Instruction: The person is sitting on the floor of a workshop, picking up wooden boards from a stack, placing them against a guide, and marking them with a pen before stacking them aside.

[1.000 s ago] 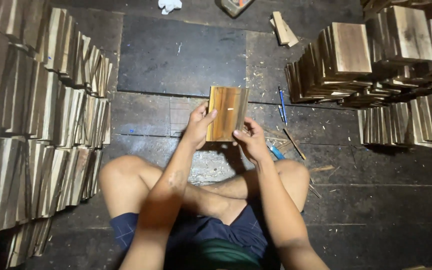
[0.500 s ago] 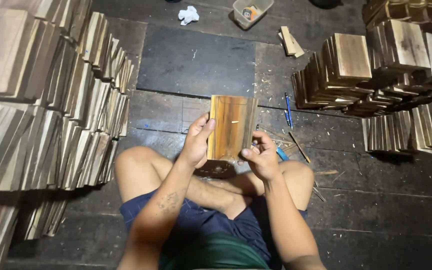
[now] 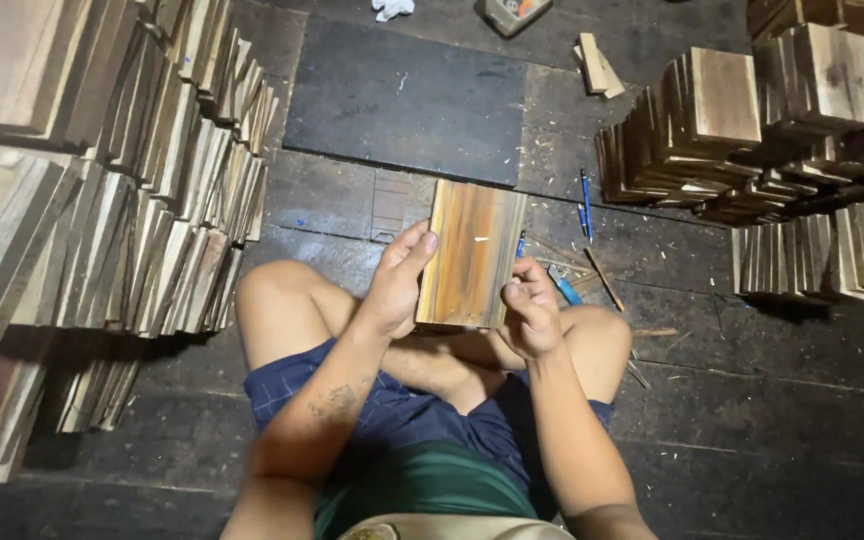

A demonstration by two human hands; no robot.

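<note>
I sit cross-legged on a dark plank floor and hold a rectangular wooden board (image 3: 472, 253) upright in front of me; it has yellow and brown streaked grain. My left hand (image 3: 399, 283) grips its left edge, thumb on the face. At the board's lower right edge, my right hand (image 3: 527, 315) has its fingers curled against the wood. The board's lower end rests near my crossed legs.
Leaning rows of similar boards (image 3: 132, 190) fill the left side. More stacked boards (image 3: 752, 130) stand at the right. A dark flat sheet (image 3: 407, 100) lies ahead. Blue pens (image 3: 585, 200), a thin stick and wood chips lie to the right of the board.
My view has drifted left and nearer, so the board looks larger. Both hands keep hold of the board, now turned slightly flatter towards me.
</note>
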